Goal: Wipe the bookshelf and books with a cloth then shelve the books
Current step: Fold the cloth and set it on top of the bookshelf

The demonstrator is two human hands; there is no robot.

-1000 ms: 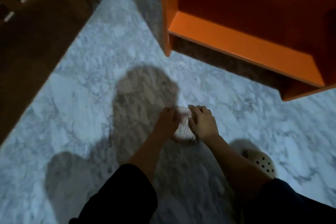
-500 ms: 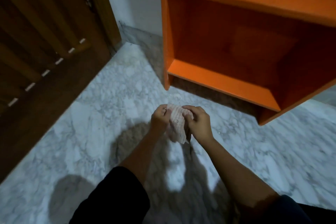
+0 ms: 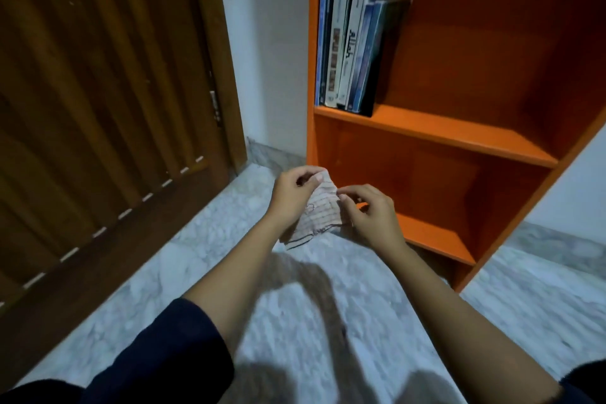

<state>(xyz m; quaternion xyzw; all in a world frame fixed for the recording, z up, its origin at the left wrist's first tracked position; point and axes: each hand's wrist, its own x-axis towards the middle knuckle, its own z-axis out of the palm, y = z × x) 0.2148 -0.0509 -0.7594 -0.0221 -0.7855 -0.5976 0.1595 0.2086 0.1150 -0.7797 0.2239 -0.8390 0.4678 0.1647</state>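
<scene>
Your left hand and right hand both pinch the striped cloth with curled fingers, holding it above the floor before the bookshelf. Books stand upright at the shelf's left end.

Bookshelf top beyond the frame.

Pretty dim feed on my end, with a cool bluish cast. Light seemed to come from above and behind me, since a soft shadow fell forward across the marble floor. The inside of the bookshelf went murky dark red. The floor was smeared with blur near the bottom edge, and the cloth mid-frame was sharpest. The lines of the door bowed from the wide lens.
</scene>
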